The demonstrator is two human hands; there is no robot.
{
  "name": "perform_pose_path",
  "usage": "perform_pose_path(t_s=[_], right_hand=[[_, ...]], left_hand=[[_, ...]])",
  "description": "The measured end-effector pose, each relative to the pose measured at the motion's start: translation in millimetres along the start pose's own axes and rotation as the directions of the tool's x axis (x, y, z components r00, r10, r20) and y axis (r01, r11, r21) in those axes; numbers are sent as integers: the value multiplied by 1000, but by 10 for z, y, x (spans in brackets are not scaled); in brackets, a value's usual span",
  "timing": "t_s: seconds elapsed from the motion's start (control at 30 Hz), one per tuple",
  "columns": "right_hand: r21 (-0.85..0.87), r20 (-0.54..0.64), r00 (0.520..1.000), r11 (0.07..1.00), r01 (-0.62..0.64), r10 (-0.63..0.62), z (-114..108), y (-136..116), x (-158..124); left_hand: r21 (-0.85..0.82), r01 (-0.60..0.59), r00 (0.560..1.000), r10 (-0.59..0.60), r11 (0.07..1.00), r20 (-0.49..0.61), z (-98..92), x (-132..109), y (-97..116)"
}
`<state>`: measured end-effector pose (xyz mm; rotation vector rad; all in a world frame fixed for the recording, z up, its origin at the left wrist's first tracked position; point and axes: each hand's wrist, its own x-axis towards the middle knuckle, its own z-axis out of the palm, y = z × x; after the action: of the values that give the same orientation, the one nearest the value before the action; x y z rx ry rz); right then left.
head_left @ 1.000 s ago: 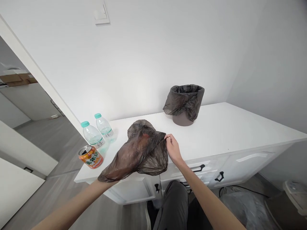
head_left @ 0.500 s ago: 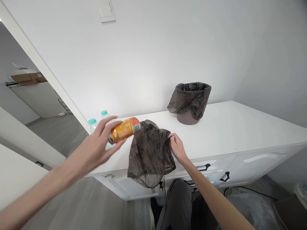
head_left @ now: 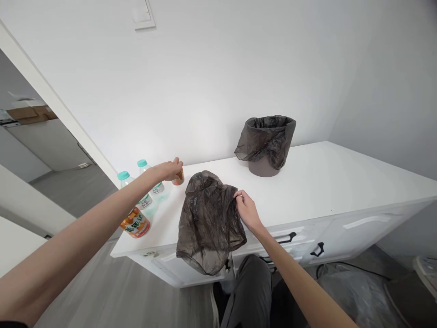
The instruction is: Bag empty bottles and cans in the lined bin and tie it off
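Observation:
My left hand (head_left: 168,169) reaches across the white counter (head_left: 307,191) and closes over the top of a small orange can (head_left: 178,178), which stands by the wall next to two water bottles (head_left: 150,187). My right hand (head_left: 246,210) pinches the rim of a loose dark plastic bag (head_left: 208,218). The bag lies on the counter and droops over its front edge. A second orange can (head_left: 135,223) stands near the counter's left front corner, partly behind my left forearm.
A small dark bin with a dark liner (head_left: 268,143) stands at the back of the counter against the wall. Drawers with black handles (head_left: 288,238) are below the counter. A doorway opens at the left. My legs are under the counter edge.
My left hand came out of the bag with an orange can, carried it up, and now holds it down on the counter by the bottles. The bag has sagged over the edge.

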<state>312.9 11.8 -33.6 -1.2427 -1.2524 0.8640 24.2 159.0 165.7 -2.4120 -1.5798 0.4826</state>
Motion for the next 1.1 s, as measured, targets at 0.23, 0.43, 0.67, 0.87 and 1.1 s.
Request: perform_pose_path(t_s=[0.23,0.43,0.67,0.87,1.1], right_hand=[[-29,-25,999,999,44,-44,-15,-114,3],[-28,-14,999,999,42,-42,-24,-172,-7],[-9,7,1000,1000,20,-20,-19,-199,-6],[80,84,996,997,-22,15,-46,-300,-69],[7,64,997,999,-46,45,-644,-506,42]], left_hand=[[61,56,992,-63,997,110,190,373,-296],[54,67,990,-73,996,121,230,414,-420],[22,-3,999,4,1000,-41,152,163,-183],[-64,-155,972,141,986,-186,271,-221,360],[-228,-440,867,344,869,-360,491,-963,1018]])
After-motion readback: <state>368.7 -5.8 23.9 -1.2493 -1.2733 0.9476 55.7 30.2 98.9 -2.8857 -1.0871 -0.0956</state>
